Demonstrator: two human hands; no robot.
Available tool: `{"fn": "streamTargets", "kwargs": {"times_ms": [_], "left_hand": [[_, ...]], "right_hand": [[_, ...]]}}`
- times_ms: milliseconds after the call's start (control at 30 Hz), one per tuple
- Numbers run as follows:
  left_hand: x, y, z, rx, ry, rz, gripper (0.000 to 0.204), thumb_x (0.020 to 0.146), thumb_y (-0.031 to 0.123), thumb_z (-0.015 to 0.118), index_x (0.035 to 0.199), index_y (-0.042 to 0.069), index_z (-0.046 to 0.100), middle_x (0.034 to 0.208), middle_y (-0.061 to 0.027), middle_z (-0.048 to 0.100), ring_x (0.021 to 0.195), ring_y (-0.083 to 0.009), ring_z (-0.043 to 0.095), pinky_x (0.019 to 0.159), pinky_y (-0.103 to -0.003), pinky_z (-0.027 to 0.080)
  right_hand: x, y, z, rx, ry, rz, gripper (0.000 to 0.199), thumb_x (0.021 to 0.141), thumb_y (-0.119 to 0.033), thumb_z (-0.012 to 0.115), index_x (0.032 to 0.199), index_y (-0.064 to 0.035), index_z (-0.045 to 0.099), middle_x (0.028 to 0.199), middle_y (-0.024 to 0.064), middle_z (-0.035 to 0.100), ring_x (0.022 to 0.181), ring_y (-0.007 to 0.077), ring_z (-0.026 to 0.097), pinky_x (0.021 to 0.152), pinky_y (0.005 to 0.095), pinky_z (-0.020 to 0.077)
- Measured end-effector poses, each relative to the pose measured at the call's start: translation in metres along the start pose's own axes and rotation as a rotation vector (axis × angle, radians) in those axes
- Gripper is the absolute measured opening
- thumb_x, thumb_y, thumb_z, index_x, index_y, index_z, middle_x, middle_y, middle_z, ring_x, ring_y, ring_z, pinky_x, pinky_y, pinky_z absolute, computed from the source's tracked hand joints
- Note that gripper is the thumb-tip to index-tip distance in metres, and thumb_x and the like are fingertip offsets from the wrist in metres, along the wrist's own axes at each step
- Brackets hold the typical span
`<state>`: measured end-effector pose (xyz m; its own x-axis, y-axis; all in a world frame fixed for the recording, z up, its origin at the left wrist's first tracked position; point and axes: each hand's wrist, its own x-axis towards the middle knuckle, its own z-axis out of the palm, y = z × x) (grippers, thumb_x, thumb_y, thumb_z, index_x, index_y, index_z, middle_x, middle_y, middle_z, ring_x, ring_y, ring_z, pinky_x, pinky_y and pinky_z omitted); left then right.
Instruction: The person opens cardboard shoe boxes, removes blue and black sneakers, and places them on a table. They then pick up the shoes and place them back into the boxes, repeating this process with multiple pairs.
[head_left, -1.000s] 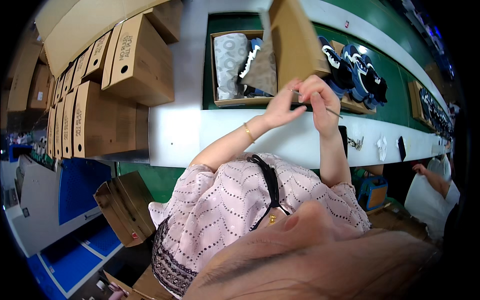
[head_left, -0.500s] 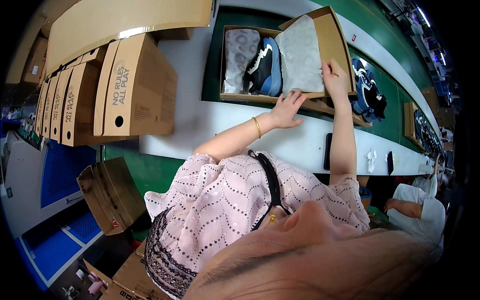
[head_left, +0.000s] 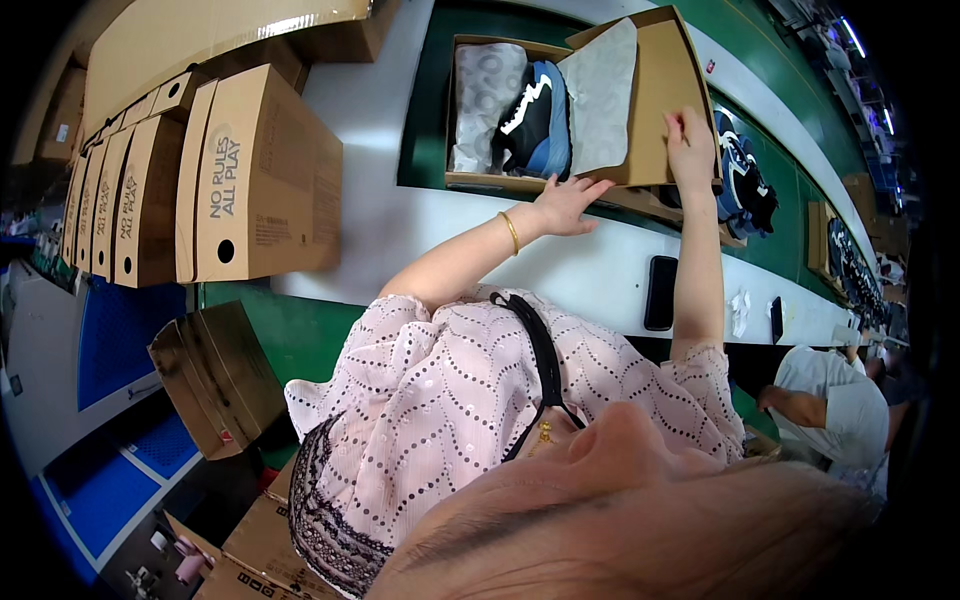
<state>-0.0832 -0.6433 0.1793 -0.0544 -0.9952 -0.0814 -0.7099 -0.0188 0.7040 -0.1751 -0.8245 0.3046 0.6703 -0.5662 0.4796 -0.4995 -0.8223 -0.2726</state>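
Note:
A brown shoe box [head_left: 500,183] lies with its lid [head_left: 660,60] tipped back to the right. Inside rests a black, blue and white sports shoe [head_left: 548,120], between pale ring-printed tissue paper on the left and a raised sheet of tissue paper [head_left: 605,95] on the right. My left hand [head_left: 568,207] has its fingers spread at the box's near edge, fingertips touching or close to the rim. Over the right part of the lid is my right hand [head_left: 690,150], fingers loosely bent and apart, with nothing seen in them.
Upright brown shoe boxes [head_left: 265,180] stand in a row at the left. More blue and black shoes [head_left: 742,180] sit right of the lid. A black phone [head_left: 660,292] lies on the white table edge [head_left: 440,220]. A co-worker in white [head_left: 825,400] is at the far right.
My right hand has let go of the tissue paper's edge and moved right over the lid. The sheet now stands more upright, leaning left. My left hand has shifted slightly left and nearer.

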Motion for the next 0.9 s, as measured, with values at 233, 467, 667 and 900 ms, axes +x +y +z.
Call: {"fn": "streamTargets", "kwargs": {"times_ms": [233, 467, 667, 900], "left_hand": [[0.001, -0.011, 0.043, 0.201, 0.224, 0.234, 0.073, 0.082, 0.033, 0.054, 0.142, 0.010, 0.021, 0.143, -0.0204, 0.027, 0.134, -0.0349, 0.025, 0.107, -0.057, 0.017], [0.004, -0.008, 0.051, 0.182, 0.417, 0.163, 0.074, 0.083, 0.033, 0.053, 0.140, -0.003, 0.021, 0.142, -0.0230, 0.029, 0.130, -0.0397, 0.029, 0.107, -0.045, 0.022], [-0.031, -0.004, 0.021, 0.082, 0.343, -0.019, 0.035, 0.074, 0.013, 0.057, 0.108, 0.005, 0.055, 0.111, -0.0158, 0.055, 0.107, -0.0305, 0.051, 0.089, -0.045, 0.040], [-0.034, -0.087, -0.051, 0.448, 0.448, -0.253, 0.050, 0.067, 0.018, 0.069, 0.113, 0.010, 0.051, 0.117, -0.0116, 0.051, 0.105, -0.0286, 0.050, 0.082, -0.045, 0.043]], "right_hand": [[-0.043, -0.108, 0.066, 0.333, -0.408, -0.303, 0.017, 0.085, -0.011, 0.048, 0.097, -0.0072, 0.060, 0.092, 0.0106, 0.063, 0.091, 0.0278, 0.059, 0.079, 0.0369, 0.0473], [-0.048, -0.083, 0.194, -0.239, -0.963, -0.515, 0.016, 0.081, -0.008, 0.051, 0.093, -0.0090, 0.060, 0.090, 0.0110, 0.065, 0.084, 0.0296, 0.062, 0.068, 0.0403, 0.0509], [-0.043, -0.071, 0.176, -0.368, -0.728, -0.492, 0.016, 0.079, -0.008, 0.053, 0.095, -0.0098, 0.057, 0.098, 0.0125, 0.055, 0.088, 0.0319, 0.058, 0.067, 0.0395, 0.0522], [-0.024, -0.124, 0.076, -0.236, -0.527, -0.303, 0.027, 0.071, -0.003, 0.064, 0.095, -0.0079, 0.053, 0.099, 0.0121, 0.052, 0.092, 0.0293, 0.055, 0.071, 0.0396, 0.0517]]}}
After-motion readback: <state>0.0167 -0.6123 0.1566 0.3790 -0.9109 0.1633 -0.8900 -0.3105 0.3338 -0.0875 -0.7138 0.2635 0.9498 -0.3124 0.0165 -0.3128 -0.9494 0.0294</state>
